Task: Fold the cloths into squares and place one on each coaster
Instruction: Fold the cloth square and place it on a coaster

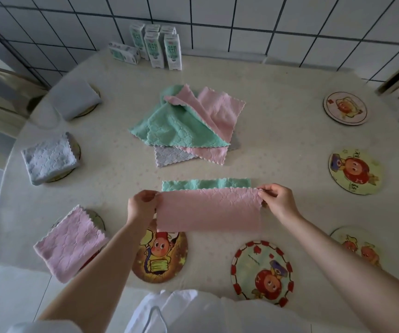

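Note:
A pink-and-green cloth [208,210] is stretched between my hands above the table, its pink side facing me and a green strip showing along its far edge. My left hand [142,205] pinches its left end and my right hand [278,200] pinches its right end. Beyond it lies a loose pile of unfolded cloths [186,123], green, pink and grey. At the left, a folded pink cloth [70,241], a pale blue one [48,159] and a grey-blue one [73,99] each sit on a coaster. Bare cartoon coasters lie at front left [160,258], front centre [262,271] and on the right [356,173].
Two more bare coasters lie at the far right [345,108] and near right [357,246]. Several milk cartons [155,48] stand at the table's back edge against the tiled wall. A chair [1,87] stands at the left.

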The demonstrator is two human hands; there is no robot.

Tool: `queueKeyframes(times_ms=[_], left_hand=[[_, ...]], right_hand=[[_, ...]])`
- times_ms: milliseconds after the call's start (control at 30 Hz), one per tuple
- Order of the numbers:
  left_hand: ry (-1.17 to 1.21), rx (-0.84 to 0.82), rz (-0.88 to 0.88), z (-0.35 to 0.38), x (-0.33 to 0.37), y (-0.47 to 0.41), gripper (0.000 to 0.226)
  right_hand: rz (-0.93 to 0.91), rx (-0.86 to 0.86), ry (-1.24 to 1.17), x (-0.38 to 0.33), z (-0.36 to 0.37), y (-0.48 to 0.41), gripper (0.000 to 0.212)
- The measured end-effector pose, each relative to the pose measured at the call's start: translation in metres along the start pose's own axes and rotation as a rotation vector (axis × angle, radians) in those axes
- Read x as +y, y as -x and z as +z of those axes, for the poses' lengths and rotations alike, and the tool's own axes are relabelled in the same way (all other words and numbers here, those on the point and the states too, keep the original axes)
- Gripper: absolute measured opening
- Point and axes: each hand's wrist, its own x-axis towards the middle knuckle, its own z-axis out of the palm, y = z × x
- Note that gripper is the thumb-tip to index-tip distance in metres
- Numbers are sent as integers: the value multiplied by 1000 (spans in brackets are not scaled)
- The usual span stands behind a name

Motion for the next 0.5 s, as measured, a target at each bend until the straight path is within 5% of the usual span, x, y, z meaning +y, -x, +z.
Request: queueKeyframes(times_ms=[500], left_hand=[[-136,1,9,14,14,-45,7]], right_hand=[[33,23,56,-2,15,-47,14]])
